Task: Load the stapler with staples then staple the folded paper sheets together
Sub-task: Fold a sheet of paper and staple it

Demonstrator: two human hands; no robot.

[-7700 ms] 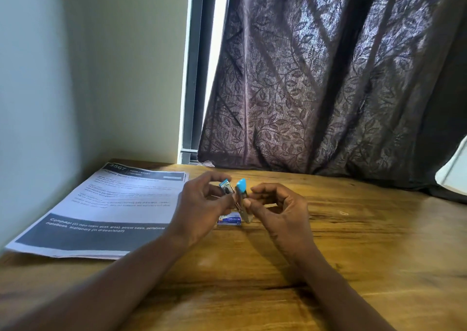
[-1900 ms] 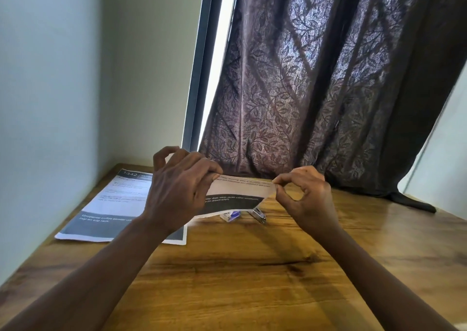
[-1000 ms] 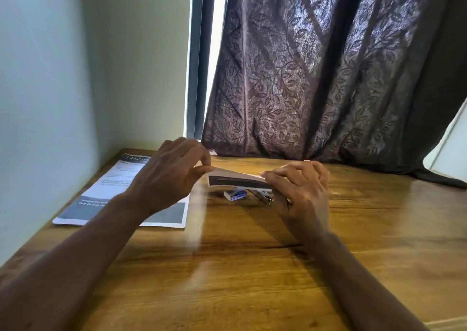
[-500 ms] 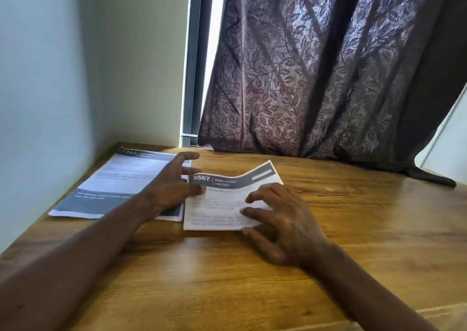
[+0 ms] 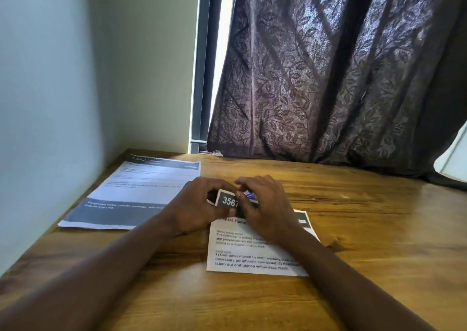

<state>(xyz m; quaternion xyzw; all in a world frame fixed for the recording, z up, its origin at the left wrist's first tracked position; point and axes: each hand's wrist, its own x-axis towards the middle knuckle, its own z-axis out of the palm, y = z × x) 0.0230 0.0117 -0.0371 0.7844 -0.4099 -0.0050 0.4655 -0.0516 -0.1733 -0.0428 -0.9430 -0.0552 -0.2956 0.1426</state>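
Observation:
The folded paper sheet (image 5: pixel 255 252), printed with text and the number 3567, lies on the wooden table (image 5: pixel 366 229) in front of me. Its far left corner is raised off the table. My left hand (image 5: pixel 199 204) pinches that corner from the left. My right hand (image 5: pixel 265 204) curls over the same corner from the right, thumb against the number. A small blue and white object (image 5: pixel 249 195), probably the staple box, peeks out between my right fingers. The stapler is hidden; I cannot tell whether it is under my right hand.
A second printed sheet (image 5: pixel 141 191), numbered 1342, lies flat at the left by the wall. A dark patterned curtain (image 5: pixel 328 78) hangs behind the table's far edge. A white object (image 5: pixel 454 154) shows at the right border.
The folded sheet lay flat under both hands half a second ago. Now it sits nearer to me and to the right, and both hands have closed on its raised far left corner.

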